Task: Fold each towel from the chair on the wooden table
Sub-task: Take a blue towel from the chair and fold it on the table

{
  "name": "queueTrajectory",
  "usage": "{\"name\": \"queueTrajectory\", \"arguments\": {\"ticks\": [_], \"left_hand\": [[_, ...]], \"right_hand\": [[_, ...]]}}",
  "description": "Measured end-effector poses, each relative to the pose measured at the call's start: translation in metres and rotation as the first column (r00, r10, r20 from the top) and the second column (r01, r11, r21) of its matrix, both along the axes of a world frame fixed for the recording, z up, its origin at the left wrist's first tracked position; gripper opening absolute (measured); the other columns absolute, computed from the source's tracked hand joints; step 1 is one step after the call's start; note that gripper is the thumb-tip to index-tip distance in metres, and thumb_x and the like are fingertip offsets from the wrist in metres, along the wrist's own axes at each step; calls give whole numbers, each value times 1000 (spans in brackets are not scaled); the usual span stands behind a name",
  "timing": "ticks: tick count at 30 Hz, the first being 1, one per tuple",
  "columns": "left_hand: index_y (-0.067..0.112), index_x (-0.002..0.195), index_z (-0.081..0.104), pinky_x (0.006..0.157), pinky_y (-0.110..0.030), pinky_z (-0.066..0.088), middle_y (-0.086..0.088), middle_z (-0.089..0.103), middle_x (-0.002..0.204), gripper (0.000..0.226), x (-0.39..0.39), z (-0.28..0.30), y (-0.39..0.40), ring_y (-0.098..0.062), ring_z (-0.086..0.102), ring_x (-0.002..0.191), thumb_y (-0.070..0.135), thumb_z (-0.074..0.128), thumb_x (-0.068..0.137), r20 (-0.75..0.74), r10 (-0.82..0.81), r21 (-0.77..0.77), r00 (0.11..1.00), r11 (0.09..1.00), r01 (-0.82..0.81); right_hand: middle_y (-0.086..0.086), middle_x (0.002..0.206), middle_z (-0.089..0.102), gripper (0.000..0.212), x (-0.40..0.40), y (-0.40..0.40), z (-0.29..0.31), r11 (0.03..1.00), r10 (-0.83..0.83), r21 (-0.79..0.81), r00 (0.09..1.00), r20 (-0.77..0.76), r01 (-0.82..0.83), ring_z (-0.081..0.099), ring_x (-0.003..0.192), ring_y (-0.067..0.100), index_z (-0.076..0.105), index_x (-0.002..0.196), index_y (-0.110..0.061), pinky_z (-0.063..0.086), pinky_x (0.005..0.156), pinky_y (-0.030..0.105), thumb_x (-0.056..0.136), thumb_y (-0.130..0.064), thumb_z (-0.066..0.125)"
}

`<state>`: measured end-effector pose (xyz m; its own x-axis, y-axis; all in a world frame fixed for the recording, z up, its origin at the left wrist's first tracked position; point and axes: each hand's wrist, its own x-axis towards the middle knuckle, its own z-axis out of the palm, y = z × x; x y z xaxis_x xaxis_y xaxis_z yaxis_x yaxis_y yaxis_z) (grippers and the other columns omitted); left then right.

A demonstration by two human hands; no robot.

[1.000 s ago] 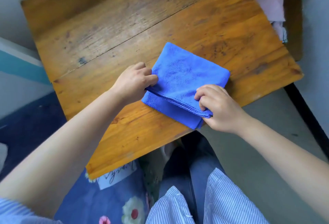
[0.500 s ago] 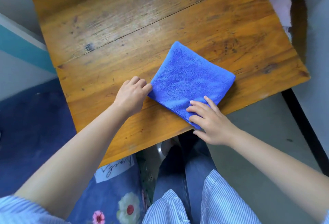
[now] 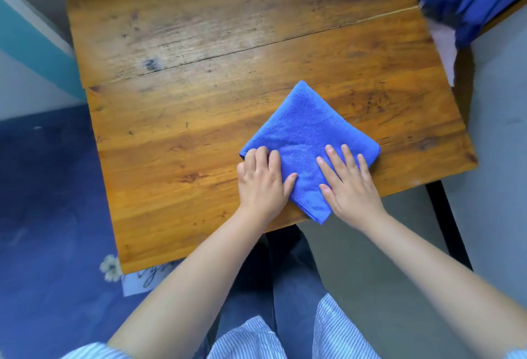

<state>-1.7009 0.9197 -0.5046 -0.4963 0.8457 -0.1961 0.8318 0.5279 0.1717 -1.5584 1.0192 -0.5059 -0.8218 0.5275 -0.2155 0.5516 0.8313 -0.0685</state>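
One piece of writing is seen: dark cursive handwriting on a white label (image 3: 148,278) printed on the blue flowered fabric (image 3: 57,244) that lies on the floor beside the near left corner of the wooden counter (image 3: 199,119). Most of the label is hidden under the counter's edge, and the part that shows is blurred, so the words cannot be read. No other text, brand, number or sign is found on anything else in view.
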Motion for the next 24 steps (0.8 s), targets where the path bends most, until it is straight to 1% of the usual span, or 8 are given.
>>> {"name": "queueTrajectory", "arguments": {"ticks": [3,5,7,10,12,15,19,24], "left_hand": [[12,107,68,83,-41,52,-9,67,113,64,4,-10,-3,-33,60,112,58,70,63,-30,57,-85,998,995,-60],[15,140,37,108,-52,27,-9,37,147,74,4,-20,-8,-41,23,138,60,48,82,78,50,-174,996,984,-36],[19,148,10,113,-54,5,-2,9,156,73,2,-28,-11,-41,-5,141,59,31,90,158,70,-188,985,981,-40],[17,137,42,107,-57,24,-11,39,144,58,-4,-14,-9,-46,26,134,47,49,87,146,60,-46,987,997,-54],[5,108,63,88,-49,46,-20,60,117,38,-13,-6,-2,-45,56,108,29,62,79,138,143,160,980,973,-164],[5,117,50,88,-41,39,-15,50,124,34,-32,2,7,-33,50,111,26,47,90,241,368,-25,898,927,-374],[4,113,52,91,-40,39,-15,52,118,36,-42,3,18,-33,48,114,31,45,91,222,419,-202,881,903,-378],[4,113,54,92,-39,42,-17,50,123,33,-48,9,34,-34,47,117,25,53,88,312,521,-382,794,834,-398]], "right_hand": [[20,126,58,50,6,1,5,999,42,20,996,74,-43,53,113,46,61,117,-4,41,87,61,81,-31,38],[16,140,43,48,13,3,7,999,24,-42,991,128,-19,35,130,41,50,129,-8,31,103,54,88,-31,40],[9,150,26,49,18,9,16,992,33,-124,978,205,-8,18,140,33,37,138,-12,18,113,45,93,-31,41],[19,110,67,36,4,25,37,981,173,-98,984,50,-168,64,100,38,70,98,-2,53,81,47,82,-24,46],[20,87,71,21,-20,40,49,973,192,-104,975,-115,-204,69,79,36,70,79,4,57,66,44,74,-11,56],[24,99,66,25,-70,62,51,978,176,-80,969,-171,-192,64,93,39,66,95,7,53,78,46,72,-1,60],[14,140,36,59,-129,85,45,972,87,-225,991,103,-62,35,128,32,37,138,-17,36,100,42,83,-22,59],[13,121,45,42,-153,105,35,920,88,-390,958,274,28,49,108,28,52,120,-17,42,84,30,80,-23,62]]}}
